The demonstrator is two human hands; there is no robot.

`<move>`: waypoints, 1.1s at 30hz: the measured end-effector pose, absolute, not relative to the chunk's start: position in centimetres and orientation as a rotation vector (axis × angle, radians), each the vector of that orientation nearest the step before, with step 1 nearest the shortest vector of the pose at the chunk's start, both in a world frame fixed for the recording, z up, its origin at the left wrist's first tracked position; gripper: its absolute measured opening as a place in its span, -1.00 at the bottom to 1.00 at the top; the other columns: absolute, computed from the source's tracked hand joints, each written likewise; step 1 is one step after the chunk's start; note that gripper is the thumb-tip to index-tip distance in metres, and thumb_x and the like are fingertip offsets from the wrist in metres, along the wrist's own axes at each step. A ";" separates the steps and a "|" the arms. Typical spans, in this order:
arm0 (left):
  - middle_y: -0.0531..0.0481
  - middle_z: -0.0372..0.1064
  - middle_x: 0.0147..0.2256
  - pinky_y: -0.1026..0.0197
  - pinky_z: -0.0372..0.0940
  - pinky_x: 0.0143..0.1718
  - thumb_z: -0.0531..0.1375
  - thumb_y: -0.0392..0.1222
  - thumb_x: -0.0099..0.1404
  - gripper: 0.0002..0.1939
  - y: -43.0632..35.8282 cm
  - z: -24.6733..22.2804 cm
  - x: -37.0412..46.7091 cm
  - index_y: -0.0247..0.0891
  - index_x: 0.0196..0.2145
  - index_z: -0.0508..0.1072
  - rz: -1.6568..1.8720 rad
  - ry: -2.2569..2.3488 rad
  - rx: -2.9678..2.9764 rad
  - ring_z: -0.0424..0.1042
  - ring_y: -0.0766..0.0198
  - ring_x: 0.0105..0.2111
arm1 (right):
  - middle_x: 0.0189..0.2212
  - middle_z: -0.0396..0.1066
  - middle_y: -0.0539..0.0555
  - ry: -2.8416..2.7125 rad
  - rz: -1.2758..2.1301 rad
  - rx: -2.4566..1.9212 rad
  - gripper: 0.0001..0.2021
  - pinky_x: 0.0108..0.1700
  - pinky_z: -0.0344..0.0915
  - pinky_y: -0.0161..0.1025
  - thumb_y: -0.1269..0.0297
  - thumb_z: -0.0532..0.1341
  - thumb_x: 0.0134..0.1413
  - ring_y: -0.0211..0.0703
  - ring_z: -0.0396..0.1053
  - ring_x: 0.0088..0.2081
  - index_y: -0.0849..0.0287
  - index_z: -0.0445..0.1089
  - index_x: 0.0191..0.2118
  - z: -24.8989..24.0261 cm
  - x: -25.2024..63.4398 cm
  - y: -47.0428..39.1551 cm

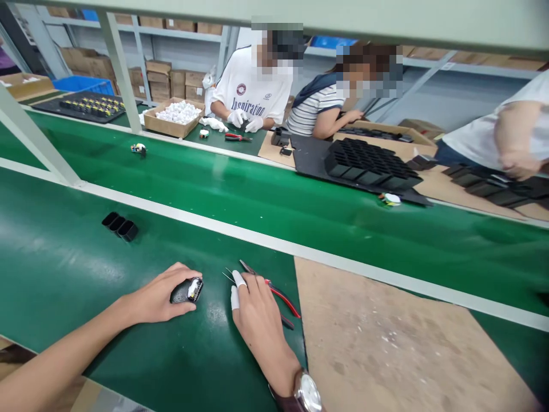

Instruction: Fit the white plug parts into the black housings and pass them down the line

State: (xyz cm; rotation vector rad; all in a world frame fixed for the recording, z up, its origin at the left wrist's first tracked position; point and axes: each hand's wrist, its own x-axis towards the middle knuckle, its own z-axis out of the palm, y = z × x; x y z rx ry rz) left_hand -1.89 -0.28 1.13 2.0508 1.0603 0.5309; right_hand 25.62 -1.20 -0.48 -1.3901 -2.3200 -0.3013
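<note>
My left hand (pixel 165 294) is closed around a small black plastic case with a white piece and electronic parts (pixel 195 289) showing at its open end. To the right, my right hand (pixel 259 312) wears white finger cots on two fingers and grips thin metal tweezers (pixel 228 276), tips pointing up and left. Red-handled pliers (pixel 281 297) lie on the green bench beside and partly under my right hand. Farther off on the left stand three joined black cases (pixel 120 226).
A brown board (pixel 386 343) covers the bench at right. Beyond a white rail runs a green conveyor (pixel 223 189) bearing small assemblies (pixel 389 199). Co-workers sit across it, near a box of white parts (pixel 174 117) and a block of black cases (pixel 371 163). A metal post (pixel 38 134) rises at left.
</note>
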 end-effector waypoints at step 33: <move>-0.16 0.46 -0.02 -0.04 0.36 0.03 0.40 -0.03 0.37 -0.41 -0.2 0.6 -0.8 -0.15 0.25 0.32 0.725 0.909 2.285 0.39 0.01 0.00 | -0.20 0.41 0.16 -2.293 -0.114 -1.044 -0.77 -0.44 0.22 -0.19 0.62 0.09 0.13 -0.11 0.32 -0.33 0.12 0.33 -0.34 1.2 23.9 -2.8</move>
